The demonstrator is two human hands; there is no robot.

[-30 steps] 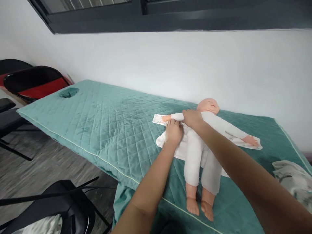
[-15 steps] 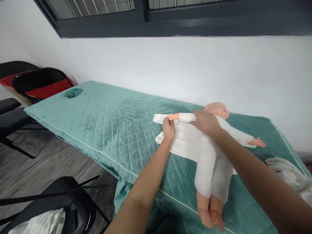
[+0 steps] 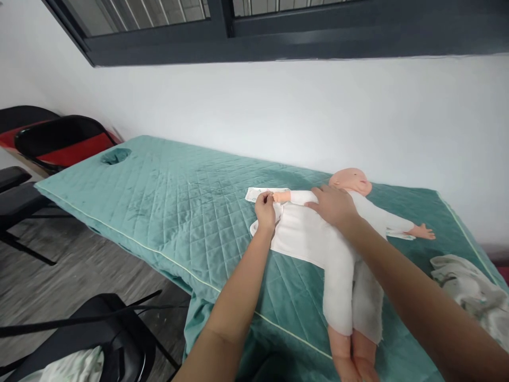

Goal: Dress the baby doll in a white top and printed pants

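A baby doll point(image 3: 338, 265) with a white cloth body lies on its back, its head toward the wall and its bare feet toward me. Beneath it is an opened white baby garment point(image 3: 296, 239), one patterned sleeve point(image 3: 254, 194) reaching out to the left. My left hand point(image 3: 265, 212) is closed in a pinch at the doll's small hand, beside that sleeve. Around the doll's upper arm near the shoulder, my right hand point(image 3: 334, 204) is closed, its thumb on the near side. The doll's other arm stretches out to the right.
A green quilted cover point(image 3: 178, 196) spreads over the long bed, with a face hole point(image 3: 116, 155) at its far left. Crumpled patterned cloth point(image 3: 469, 286) lies at the right. Black chairs point(image 3: 95, 339) stand at the left, one holding cloth point(image 3: 73, 366). A white wall runs behind.
My left hand has shifted slightly left with the doll's hand. The doll's arm now lies a little lower, and more of the patterned sleeve shows behind it. The camera view has shifted slightly.
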